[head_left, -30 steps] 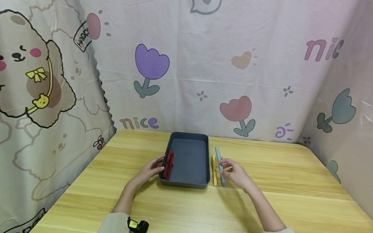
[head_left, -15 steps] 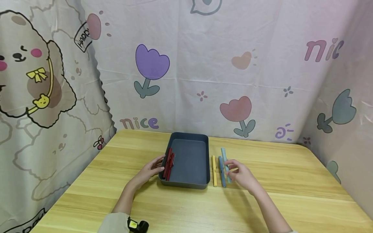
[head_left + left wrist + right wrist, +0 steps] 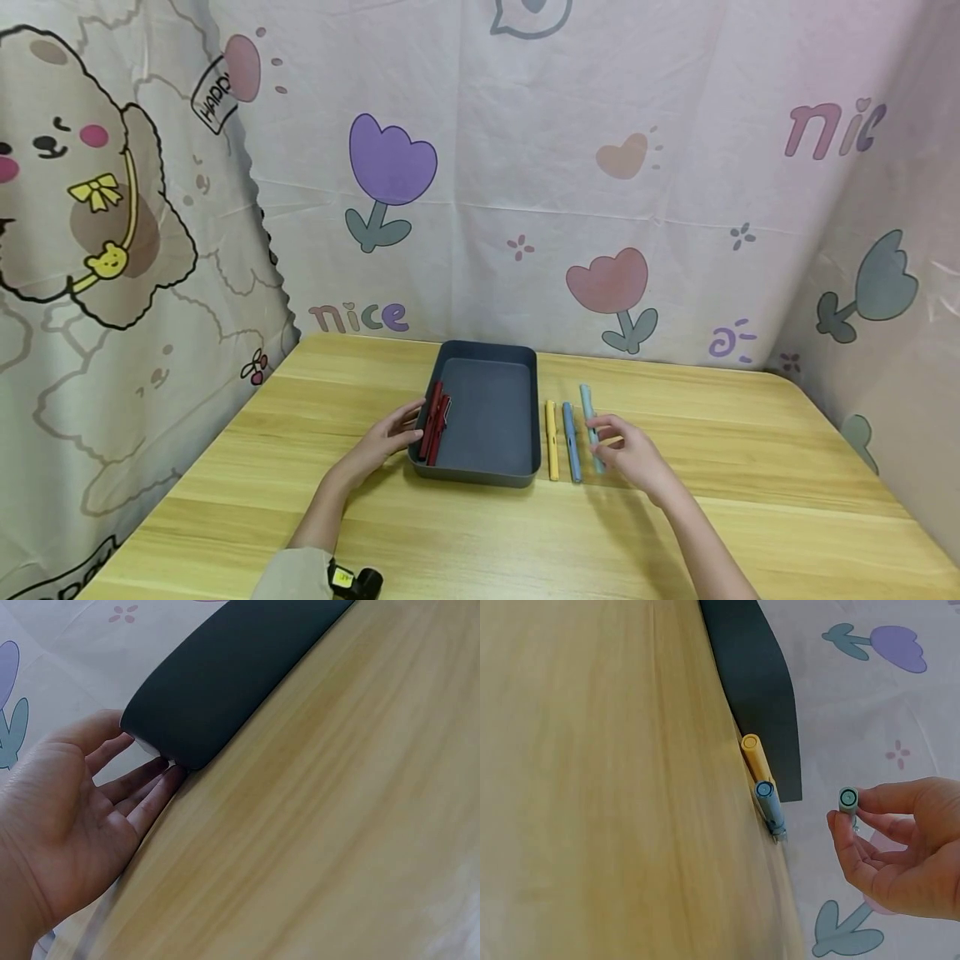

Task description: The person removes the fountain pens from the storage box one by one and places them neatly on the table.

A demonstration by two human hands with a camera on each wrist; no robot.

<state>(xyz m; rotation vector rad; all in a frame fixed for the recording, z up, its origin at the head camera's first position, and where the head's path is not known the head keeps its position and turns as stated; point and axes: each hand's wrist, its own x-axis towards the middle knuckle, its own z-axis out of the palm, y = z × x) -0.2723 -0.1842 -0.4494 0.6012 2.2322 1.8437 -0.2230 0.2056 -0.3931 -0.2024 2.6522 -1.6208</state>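
My right hand (image 3: 633, 454) pinches a pale mint-blue pen (image 3: 587, 402) between thumb and fingers. In the right wrist view this pen (image 3: 848, 798) shows end-on, raised above the tabletop. To its left on the table lie a blue pen (image 3: 572, 442) and a yellow pen (image 3: 552, 442), side by side. My left hand (image 3: 375, 446) holds the left wall of a dark grey tray (image 3: 487, 478). In the left wrist view, its thumb is at the rim and the other fingers are low against the wall. Two dark red pens (image 3: 435, 429) with clips lie inside the tray, along its left side.
The wooden table (image 3: 465, 542) has a patterned cloth (image 3: 480, 283) hanging behind it and at both sides. A black wrist strap with a small camera (image 3: 356, 581) sits on the left forearm.
My right hand has moved right with the mint-blue pen, away from the blue pen, which now shows fully beside the yellow one. The left hand and tray have stayed in place.
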